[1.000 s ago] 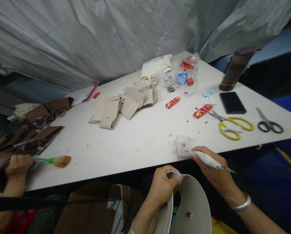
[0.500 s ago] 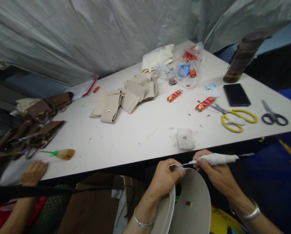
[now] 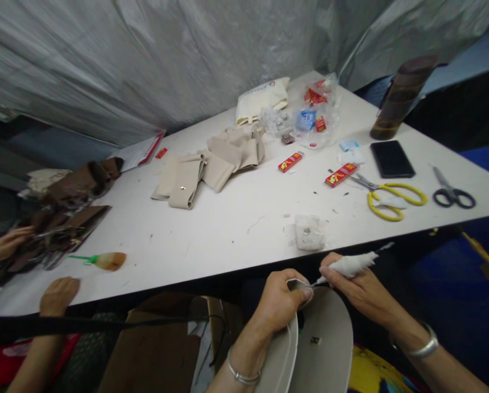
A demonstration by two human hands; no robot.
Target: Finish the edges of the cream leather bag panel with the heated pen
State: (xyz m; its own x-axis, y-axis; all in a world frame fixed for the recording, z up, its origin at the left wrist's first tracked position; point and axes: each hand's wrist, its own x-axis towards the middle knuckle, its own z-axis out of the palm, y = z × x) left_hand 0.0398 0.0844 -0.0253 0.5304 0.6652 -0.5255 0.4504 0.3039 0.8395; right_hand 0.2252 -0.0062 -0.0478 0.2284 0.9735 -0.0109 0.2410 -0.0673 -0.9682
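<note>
My left hand (image 3: 280, 299) pinches the upper edge of a beige leather piece (image 3: 328, 327), which hangs below the table's front edge. The leather curves into a loop, with a small metal fitting (image 3: 315, 340) on its inner face. In my right hand (image 3: 357, 284) is a slim pointed tool (image 3: 351, 265) whose handle is wrapped in white. Its tip meets the leather edge right beside my left fingertips. The lower end of the leather runs out of view.
On the white table (image 3: 212, 240) lie folded beige leather pieces (image 3: 187, 177), yellow-handled scissors (image 3: 395, 199), black-handled scissors (image 3: 453, 194), a phone (image 3: 392, 159), a bottle (image 3: 404, 98) and a green-tipped squeeze bottle (image 3: 105, 261). A co-worker's hand (image 3: 59, 295) rests at the left.
My right hand has shifted slightly left, and the wrapped tool now tilts more steeply toward the leather edge. The co-worker's other hand has appeared at the brown pieces on the left.
</note>
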